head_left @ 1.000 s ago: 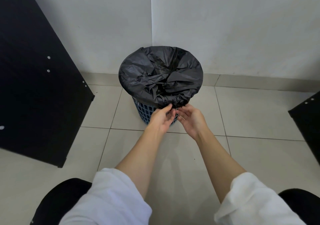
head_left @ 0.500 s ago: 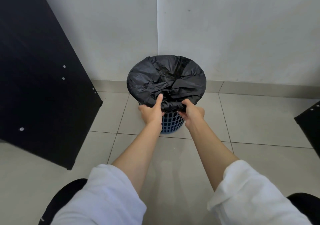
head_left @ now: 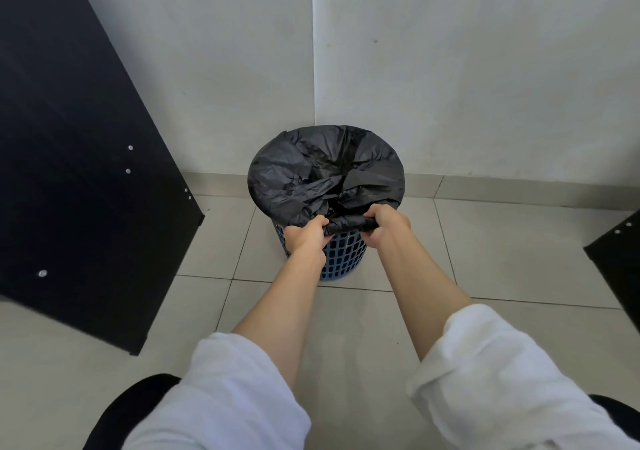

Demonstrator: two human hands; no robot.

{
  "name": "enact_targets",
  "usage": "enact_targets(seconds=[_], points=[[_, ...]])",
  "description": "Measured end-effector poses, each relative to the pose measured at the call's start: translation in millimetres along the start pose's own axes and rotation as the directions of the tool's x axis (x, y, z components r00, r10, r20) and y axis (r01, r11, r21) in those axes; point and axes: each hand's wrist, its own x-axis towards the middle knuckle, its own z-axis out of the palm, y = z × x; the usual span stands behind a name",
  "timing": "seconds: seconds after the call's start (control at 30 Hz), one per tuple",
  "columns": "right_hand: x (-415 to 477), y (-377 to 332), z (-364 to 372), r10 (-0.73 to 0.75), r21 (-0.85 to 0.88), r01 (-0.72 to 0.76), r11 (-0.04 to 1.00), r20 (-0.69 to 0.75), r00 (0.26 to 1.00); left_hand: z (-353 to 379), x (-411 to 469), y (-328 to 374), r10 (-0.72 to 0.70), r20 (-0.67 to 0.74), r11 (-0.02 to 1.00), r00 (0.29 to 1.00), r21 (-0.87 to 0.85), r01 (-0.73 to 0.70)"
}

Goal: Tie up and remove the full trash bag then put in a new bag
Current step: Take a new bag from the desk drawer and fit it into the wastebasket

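Observation:
A black trash bag [head_left: 311,176] lines a blue lattice bin [head_left: 346,252] that stands on the tiled floor in the wall corner. The bag's top is folded over the bin's rim and its crumpled middle sags inward. My left hand [head_left: 306,236] grips the bag's near edge on the left side of the rim. My right hand [head_left: 386,224] grips the same edge a little to the right. Between the two hands the plastic is bunched and lifted off the near rim, showing the lattice below. What the bag contains is hidden.
A black panel with screw heads [head_left: 79,172] leans at the left, close to the bin. Another black panel corner [head_left: 620,252] juts in at the right. White walls meet behind the bin. Beige floor tiles [head_left: 502,249] surround it.
Both hands rose from below the bag's near edge and closed on it. They then moved slightly apart, pulling the edge up off the rim. The view shifted back from the bin.

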Motion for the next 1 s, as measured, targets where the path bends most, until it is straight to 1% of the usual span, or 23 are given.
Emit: enact_targets(seconds=[0.1,0.2,0.3,0.4,0.47,0.5,0.6,0.73,0.87,1.0], points=[[0.5,-1.3,2.4,0.054,-0.066,-0.049,0.997,0.071,0.996,-1.4,1.4,-0.8,-0.002,0.004,1.0,1.0,0.005,0.002],[1.3,9.6,5.0,0.089,-0.012,-0.088,0.996,0.199,0.976,-7.8,5.2,1.3,-0.001,0.025,1.0,1.0,-0.01,0.001],[1.6,23.1,2.4,0.031,0.163,-0.08,0.983,0.28,0.959,-12.8,8.2,5.1,-0.005,0.048,1.0,0.999,-0.025,0.006],[1.0,35.2,-12.3,-0.07,0.405,-0.097,0.909,0.378,0.923,-10.0,8.4,4.6,-0.011,0.061,1.0,0.998,-0.022,0.012],[1.6,40.0,-23.0,-0.102,0.503,-0.129,0.854,0.405,0.909,-7.6,7.6,2.9,-0.011,0.07,1.0,0.997,-0.024,0.013],[2.4,41.3,-25.1,-0.105,0.519,-0.132,0.844,0.401,0.91,-6.9,8.3,2.7,-0.008,0.074,1.0,0.997,-0.026,0.01],[7.1,41.5,-19.7,-0.086,0.492,-0.112,0.863,0.363,0.928,-6.4,8.7,4.8,-0.004,0.094,0.999,0.996,-0.034,0.007],[14.6,35.7,-8.6,-0.025,0.491,-0.106,0.865,0.252,0.967,-2.1,6.5,6.4,-0.006,0.084,0.999,0.996,-0.051,0.01],[15.1,20.6,0.2,0.015,0.421,-0.047,0.906,0.078,0.997,0.2,5.7,5.1,-0.015,0.067,0.999,0.998,-0.044,0.018],[1.4,9.9,9.9,-0.028,0.286,0.034,0.957,-0.025,0.999,-0.8,5.6,3.9,-0.02,0.052,0.999,0.998,-0.034,0.022]])
